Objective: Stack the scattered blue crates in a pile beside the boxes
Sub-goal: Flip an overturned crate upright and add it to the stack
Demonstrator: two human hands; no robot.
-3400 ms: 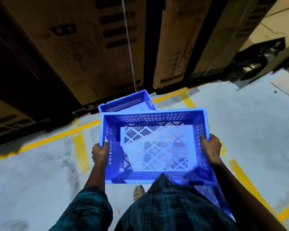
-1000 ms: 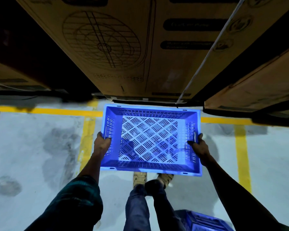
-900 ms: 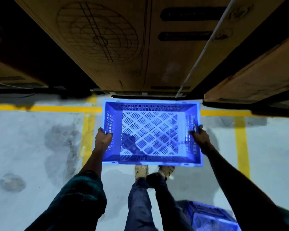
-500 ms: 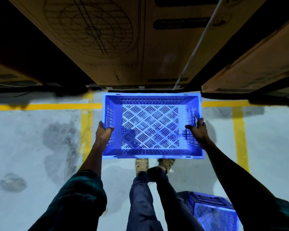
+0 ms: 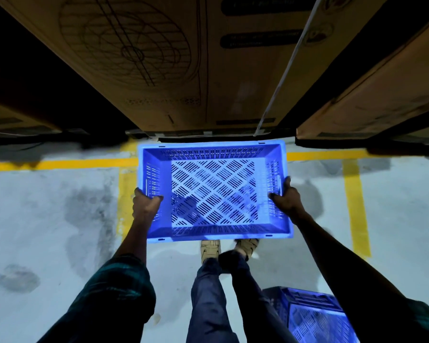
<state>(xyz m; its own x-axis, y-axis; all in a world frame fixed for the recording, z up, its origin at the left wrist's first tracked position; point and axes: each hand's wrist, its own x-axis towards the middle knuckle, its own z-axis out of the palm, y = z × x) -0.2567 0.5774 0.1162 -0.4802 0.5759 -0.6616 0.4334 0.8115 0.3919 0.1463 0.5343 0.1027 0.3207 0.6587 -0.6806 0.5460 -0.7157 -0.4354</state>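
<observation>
I hold a blue perforated crate [image 5: 213,191] level in front of me, close to the base of the cardboard boxes [image 5: 174,60]. My left hand [image 5: 145,205] grips its left wall, thumb inside. My right hand [image 5: 286,198] grips its right wall the same way. Whether the crate rests on the floor or on another crate below cannot be told. A second blue crate [image 5: 315,315] lies on the floor at the lower right, behind my legs, partly hidden by my right arm.
Tall cardboard boxes fill the top of the view, with a white strap [image 5: 286,68] running down one. Yellow floor lines [image 5: 60,164] cross the grey concrete. My feet [image 5: 229,246] stand just behind the held crate.
The crate has moved forward, away from my body and closer to the foot of the boxes. Both hands keep the same grip on its side walls.
</observation>
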